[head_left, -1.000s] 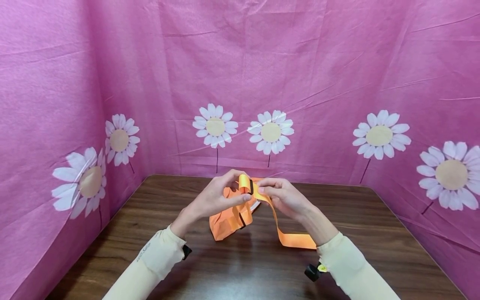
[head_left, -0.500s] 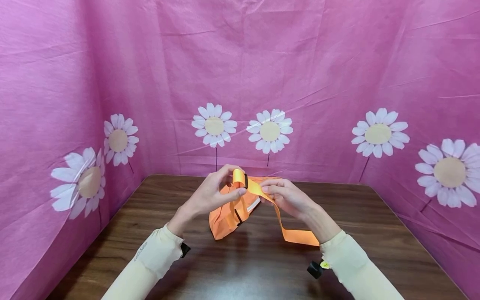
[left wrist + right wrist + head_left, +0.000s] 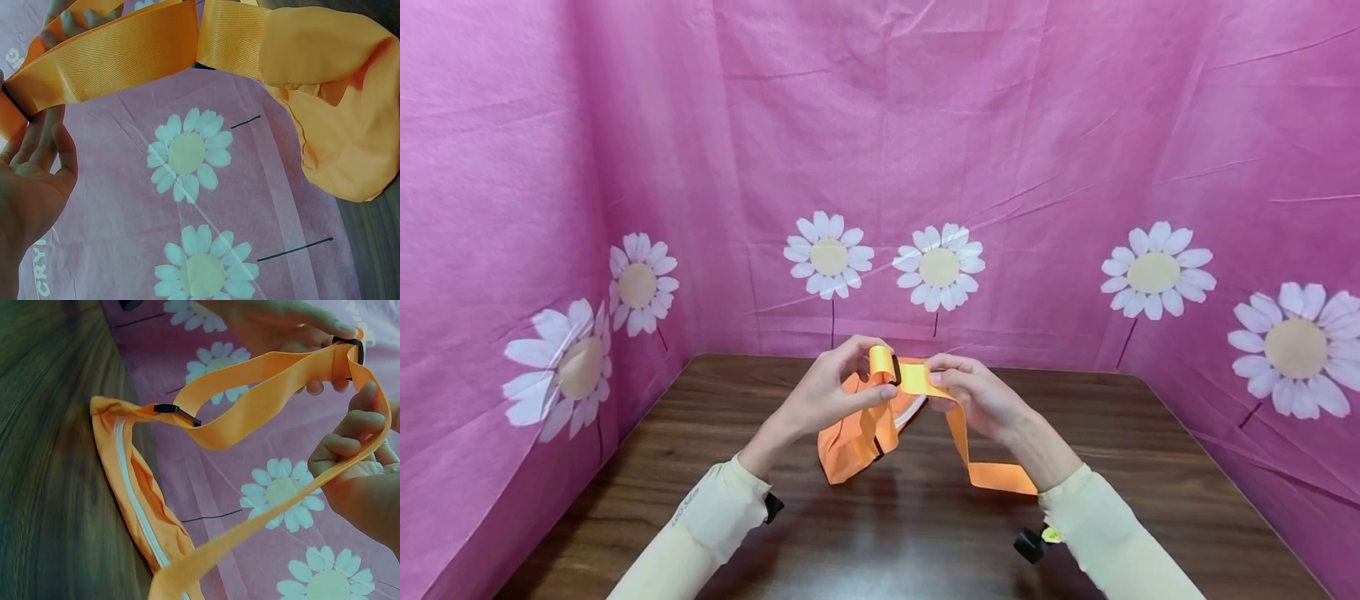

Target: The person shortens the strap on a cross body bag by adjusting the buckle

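In the head view my left hand holds a black strap slider between thumb and fingers, a loop of orange webbing bulging from its left side. To its right, my right hand pinches the orange strap coming out of that slider. From there the strap drops and bends toward the right wrist. An orange fabric bag rests on the table behind and below the hands, partly hidden. A second black slider and the bag's white zipper show in the right wrist view.
Underneath is a dark wooden table. Pink cloth printed with white daisies encloses its back and sides. A small black device hangs under the right wrist.
My right hand has shifted slightly right, away from the slider, so a longer stretch of strap shows between the hands. The left hand, still holding the slider, has moved slightly left.
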The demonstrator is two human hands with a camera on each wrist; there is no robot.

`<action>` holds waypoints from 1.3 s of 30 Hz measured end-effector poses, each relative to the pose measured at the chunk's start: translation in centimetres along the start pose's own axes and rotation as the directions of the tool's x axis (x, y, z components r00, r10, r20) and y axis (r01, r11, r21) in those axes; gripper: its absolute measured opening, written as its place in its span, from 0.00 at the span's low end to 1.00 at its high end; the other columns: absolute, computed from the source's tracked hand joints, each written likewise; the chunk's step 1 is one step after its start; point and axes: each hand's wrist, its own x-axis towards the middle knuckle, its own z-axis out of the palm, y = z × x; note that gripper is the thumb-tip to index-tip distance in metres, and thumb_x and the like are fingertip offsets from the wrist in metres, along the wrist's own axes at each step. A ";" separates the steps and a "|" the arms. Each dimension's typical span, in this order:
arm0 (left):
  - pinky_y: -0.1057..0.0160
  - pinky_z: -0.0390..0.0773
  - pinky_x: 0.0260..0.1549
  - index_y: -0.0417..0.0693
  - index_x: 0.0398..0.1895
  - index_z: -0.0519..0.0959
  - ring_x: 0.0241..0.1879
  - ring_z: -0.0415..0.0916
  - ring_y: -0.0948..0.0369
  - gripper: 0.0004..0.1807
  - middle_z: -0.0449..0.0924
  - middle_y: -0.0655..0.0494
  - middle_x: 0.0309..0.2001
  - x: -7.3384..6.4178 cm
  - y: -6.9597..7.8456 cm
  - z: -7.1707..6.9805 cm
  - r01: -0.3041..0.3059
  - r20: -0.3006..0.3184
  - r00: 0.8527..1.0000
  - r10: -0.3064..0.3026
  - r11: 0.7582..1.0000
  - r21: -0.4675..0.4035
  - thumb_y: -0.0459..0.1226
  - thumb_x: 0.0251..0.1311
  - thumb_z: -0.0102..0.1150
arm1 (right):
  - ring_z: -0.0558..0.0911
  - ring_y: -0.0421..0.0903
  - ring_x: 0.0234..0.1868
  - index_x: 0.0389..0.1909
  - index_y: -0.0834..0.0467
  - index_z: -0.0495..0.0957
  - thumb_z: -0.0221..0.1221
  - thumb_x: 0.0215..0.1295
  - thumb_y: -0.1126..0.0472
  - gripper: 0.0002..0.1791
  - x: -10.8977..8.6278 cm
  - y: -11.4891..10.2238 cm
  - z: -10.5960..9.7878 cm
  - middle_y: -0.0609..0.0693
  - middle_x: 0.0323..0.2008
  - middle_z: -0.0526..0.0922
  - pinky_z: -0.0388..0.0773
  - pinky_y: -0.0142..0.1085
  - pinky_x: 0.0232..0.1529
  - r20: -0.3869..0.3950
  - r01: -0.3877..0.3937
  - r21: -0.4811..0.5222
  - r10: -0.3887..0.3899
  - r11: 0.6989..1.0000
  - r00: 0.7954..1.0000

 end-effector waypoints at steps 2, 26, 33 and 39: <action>0.47 0.79 0.41 0.40 0.54 0.75 0.37 0.81 0.57 0.23 0.80 0.56 0.40 -0.1 0.1 0.0 0.020 -0.001 1.000 -0.020 1.000 -0.014 0.28 0.57 0.73 | 0.75 0.49 0.42 0.41 0.52 0.84 0.53 0.73 0.65 0.11 -0.1 0.0 0.1 0.48 0.38 0.82 0.70 0.41 0.42 -0.018 -0.006 0.001 0.006 1.000 1.000; 0.50 0.80 0.44 0.55 0.54 0.77 0.43 0.82 0.62 0.23 0.82 0.64 0.40 -0.3 -3.4 0.7 0.063 0.062 0.996 -0.065 0.997 0.034 0.40 0.58 0.76 | 0.83 0.50 0.44 0.52 0.62 0.84 0.58 0.74 0.65 0.12 -0.1 -0.7 1.5 0.58 0.48 0.85 0.79 0.45 0.52 -0.006 0.029 -0.102 -0.030 0.994 1.000; 0.55 0.78 0.41 0.58 0.48 0.77 0.42 0.75 0.59 0.18 0.76 0.63 0.44 0.0 -3.6 0.8 -0.046 0.100 0.994 0.035 0.992 0.114 0.45 0.59 0.75 | 0.81 0.51 0.49 0.52 0.64 0.84 0.61 0.73 0.60 0.14 -0.1 -0.8 1.8 0.60 0.50 0.83 0.77 0.46 0.54 -0.013 0.008 -0.151 -0.010 0.989 1.000; 0.57 0.77 0.43 0.56 0.46 0.76 0.44 0.75 0.60 0.18 0.75 0.64 0.45 0.1 -3.9 1.2 -0.060 0.127 0.991 0.041 0.988 0.143 0.44 0.59 0.75 | 0.78 0.50 0.43 0.47 0.64 0.85 0.63 0.72 0.57 0.14 0.0 -0.7 1.9 0.57 0.45 0.81 0.75 0.36 0.32 -0.043 -0.041 -0.139 0.036 0.989 0.998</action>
